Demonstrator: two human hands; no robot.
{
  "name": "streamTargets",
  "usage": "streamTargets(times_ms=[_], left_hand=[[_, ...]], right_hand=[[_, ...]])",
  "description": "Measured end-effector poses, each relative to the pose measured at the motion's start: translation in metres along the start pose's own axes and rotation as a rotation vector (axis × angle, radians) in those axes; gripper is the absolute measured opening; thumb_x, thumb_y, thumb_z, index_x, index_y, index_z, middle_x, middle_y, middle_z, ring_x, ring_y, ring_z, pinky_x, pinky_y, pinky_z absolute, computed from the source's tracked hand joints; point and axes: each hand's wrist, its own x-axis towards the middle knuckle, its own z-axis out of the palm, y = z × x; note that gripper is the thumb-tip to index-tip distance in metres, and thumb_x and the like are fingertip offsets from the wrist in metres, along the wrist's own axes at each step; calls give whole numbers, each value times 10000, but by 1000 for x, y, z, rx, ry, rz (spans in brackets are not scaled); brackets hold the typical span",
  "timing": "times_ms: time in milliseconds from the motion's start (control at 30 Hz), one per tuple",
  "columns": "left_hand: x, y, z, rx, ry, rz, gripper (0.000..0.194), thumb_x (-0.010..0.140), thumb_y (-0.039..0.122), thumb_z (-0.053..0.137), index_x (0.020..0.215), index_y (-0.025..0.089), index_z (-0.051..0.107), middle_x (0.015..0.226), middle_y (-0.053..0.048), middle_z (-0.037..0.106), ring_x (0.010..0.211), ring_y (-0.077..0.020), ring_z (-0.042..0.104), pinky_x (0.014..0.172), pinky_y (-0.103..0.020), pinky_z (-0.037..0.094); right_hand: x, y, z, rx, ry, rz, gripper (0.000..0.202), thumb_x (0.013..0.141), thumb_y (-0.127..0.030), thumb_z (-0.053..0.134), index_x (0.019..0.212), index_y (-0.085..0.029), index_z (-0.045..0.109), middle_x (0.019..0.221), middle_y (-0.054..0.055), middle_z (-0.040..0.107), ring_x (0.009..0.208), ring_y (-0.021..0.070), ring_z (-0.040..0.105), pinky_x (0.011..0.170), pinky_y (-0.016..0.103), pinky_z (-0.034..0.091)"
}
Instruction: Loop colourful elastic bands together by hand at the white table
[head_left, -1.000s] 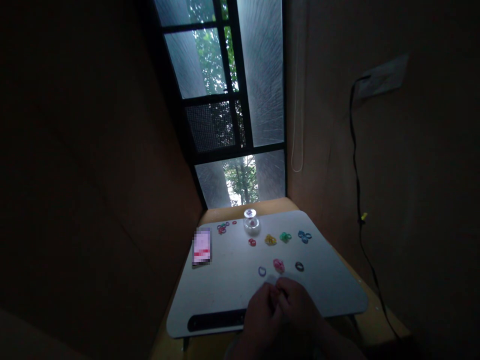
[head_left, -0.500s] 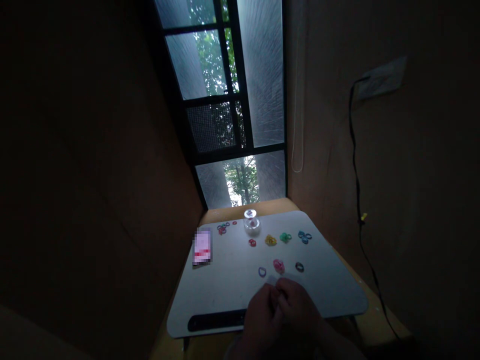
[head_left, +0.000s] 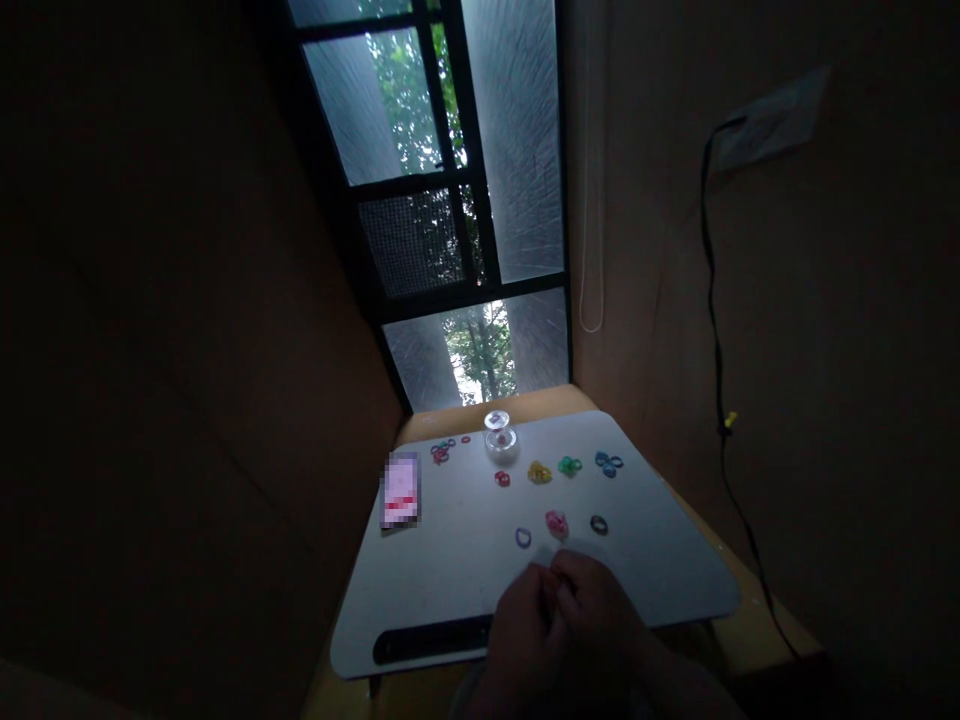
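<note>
My left hand (head_left: 525, 620) and my right hand (head_left: 592, 600) meet over the front edge of the white board (head_left: 427, 560), fingers curled together. Anything between the fingers is hidden or too small to name. Just beyond them lie a purple band (head_left: 523, 538), a pink pile of bands (head_left: 556, 523) and a dark band (head_left: 598, 524). Farther back are red bands (head_left: 502, 479), a yellow pile (head_left: 538, 472), a green pile (head_left: 570, 466) and blue bands (head_left: 608, 463).
A clear round container (head_left: 500, 437) stands at the board's back. Mixed bands (head_left: 442, 451) lie at the back left, near a pink, blurred card-like item (head_left: 400, 490). A black strip (head_left: 431, 639) runs along the front edge. A black cable (head_left: 718, 360) hangs at the right.
The view has shifted slightly. Both hands stay together in nearly the same place, and the bands on the board lie as before.
</note>
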Motion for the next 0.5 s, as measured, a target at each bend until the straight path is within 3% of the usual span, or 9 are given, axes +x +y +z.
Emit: streamTargets(times_ms=[500], left_hand=[[7, -11, 8, -33, 9, -3, 80, 843, 285, 551, 830, 208, 568, 768, -27, 635, 682, -166, 546, 610, -283, 346]], right_hand=[[7, 11, 1, 27, -78, -13, 71, 736, -181, 427, 673, -212, 413, 679, -4, 512, 643, 152, 459, 610, 280, 291]])
